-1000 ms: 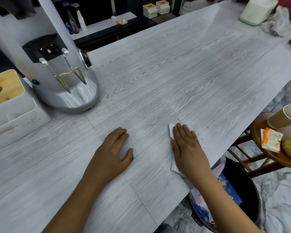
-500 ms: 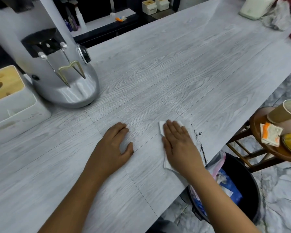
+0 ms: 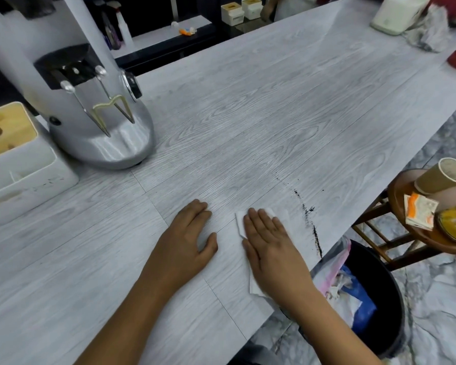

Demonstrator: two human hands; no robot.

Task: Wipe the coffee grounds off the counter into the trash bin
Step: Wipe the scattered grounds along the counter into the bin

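Grounds lie just right of the wiping hand, bin below the counter edge.

The right hand [image 3: 270, 248] lies flat, fingers straight and together, pressing a white folded paper tissue [image 3: 253, 225] onto the pale grey wood-grain counter [image 3: 274, 114] at lower centre of the frame. The thin dark line of coffee grounds [image 3: 312, 227] runs beside its fingertips on the frame's right, long axis angling down toward the counter's near edge. The black round trash bin [image 3: 379, 306], lined with pink plastic, sits under that edge at lower right. The left hand [image 3: 187, 241] rests open and empty, farther from the grounds.
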